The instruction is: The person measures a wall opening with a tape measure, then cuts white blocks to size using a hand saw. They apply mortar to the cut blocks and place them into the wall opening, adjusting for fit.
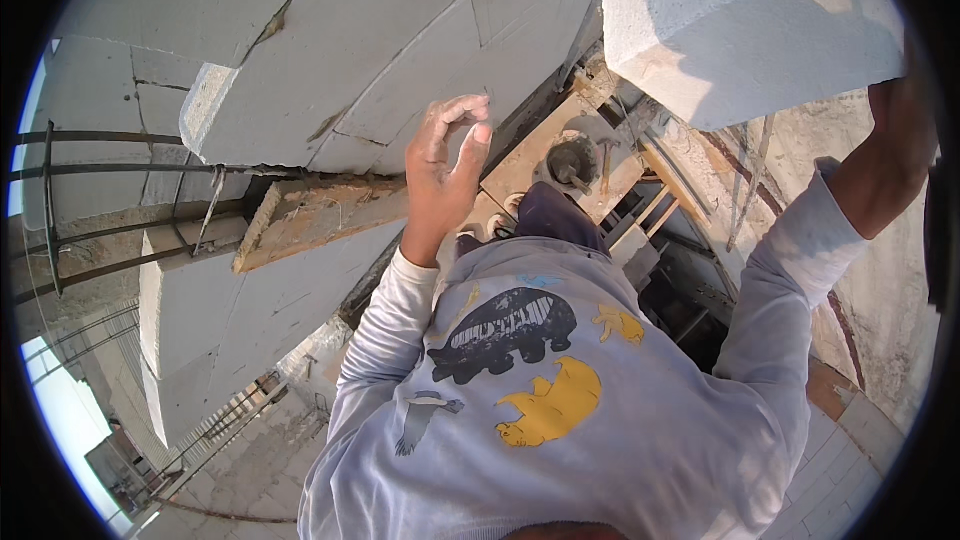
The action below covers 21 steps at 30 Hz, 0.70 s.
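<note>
At the upper right, a large white aerated concrete block [740,35] is held up, its near face partly in shadow. My right hand [903,100] is at the block's right end and supports it; the dark picture rim and the block hide its fingers. My left hand [447,165] is raised in front of the pale block wall [400,50]. Its fingers are bent and apart from the thumb, with nothing between them. A bucket [572,162] with a tool in it stands far below, beyond my legs.
A wooden plank [320,218] juts from the wall below my left hand. Bare steel bars [110,175] stick out at the left. Down on the right are a wooden ladder-like frame [660,205] and a rough concrete surface [880,310]. My feet [500,223] stand near the wooden boards.
</note>
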Each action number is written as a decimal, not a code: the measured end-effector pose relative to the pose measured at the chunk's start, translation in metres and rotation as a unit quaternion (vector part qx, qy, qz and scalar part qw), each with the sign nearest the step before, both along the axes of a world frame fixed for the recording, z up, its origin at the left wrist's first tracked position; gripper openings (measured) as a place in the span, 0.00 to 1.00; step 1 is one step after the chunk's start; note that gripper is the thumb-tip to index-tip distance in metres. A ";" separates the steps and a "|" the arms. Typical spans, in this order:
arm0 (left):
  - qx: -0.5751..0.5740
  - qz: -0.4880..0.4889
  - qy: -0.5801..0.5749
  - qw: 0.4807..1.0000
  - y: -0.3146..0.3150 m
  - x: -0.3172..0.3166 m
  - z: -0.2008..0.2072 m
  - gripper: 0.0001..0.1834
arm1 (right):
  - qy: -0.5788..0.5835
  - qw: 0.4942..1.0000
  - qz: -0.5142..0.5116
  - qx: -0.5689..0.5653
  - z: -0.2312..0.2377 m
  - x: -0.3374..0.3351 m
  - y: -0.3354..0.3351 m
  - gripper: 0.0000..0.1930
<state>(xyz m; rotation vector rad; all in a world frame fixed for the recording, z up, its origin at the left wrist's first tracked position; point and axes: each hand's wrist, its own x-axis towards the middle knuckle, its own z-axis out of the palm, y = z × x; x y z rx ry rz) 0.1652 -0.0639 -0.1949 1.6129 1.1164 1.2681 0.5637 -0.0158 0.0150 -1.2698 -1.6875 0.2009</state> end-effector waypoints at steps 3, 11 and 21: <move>-0.108 -0.230 -0.055 0.966 0.032 0.060 -0.012 0.42 | 0.003 0.987 -0.020 -0.158 -0.089 0.009 -0.045 0.37; -0.426 -0.408 0.069 0.805 0.056 0.130 -0.159 0.56 | 0.197 0.913 -0.001 -0.357 -0.337 -0.027 -0.061 0.33; -0.666 -0.064 -0.173 0.723 0.090 0.134 -0.595 0.30 | -0.102 0.829 -0.072 -0.546 -0.877 0.010 -0.125 0.27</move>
